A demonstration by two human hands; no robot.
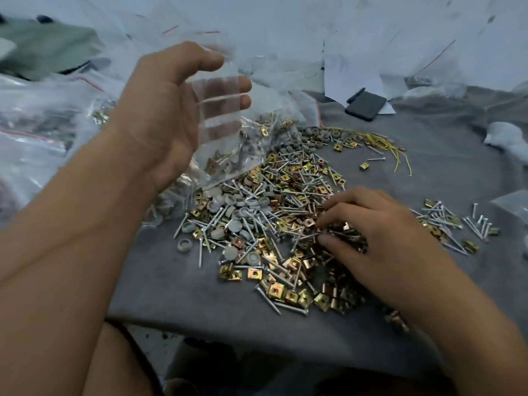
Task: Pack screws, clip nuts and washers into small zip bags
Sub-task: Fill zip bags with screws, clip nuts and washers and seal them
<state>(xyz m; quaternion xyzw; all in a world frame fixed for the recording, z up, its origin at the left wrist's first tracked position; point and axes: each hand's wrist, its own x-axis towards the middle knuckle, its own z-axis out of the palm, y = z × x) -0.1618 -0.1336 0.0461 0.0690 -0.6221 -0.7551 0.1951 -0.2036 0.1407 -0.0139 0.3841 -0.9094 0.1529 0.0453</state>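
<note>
Clear zip bag (225,132), part-filled, hangs pinched in our left hand (168,110) above the grey cloth's (183,287) middle, mouth up for loading; our right hand (368,232) curls into the clip nuts (288,267), gathering

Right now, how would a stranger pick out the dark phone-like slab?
Start from the grey cloth covering the work surface and go to its far edge, beyond the hardware pile. The dark slab lies there against white paper: the only flat, matte black rectangle.
</note>
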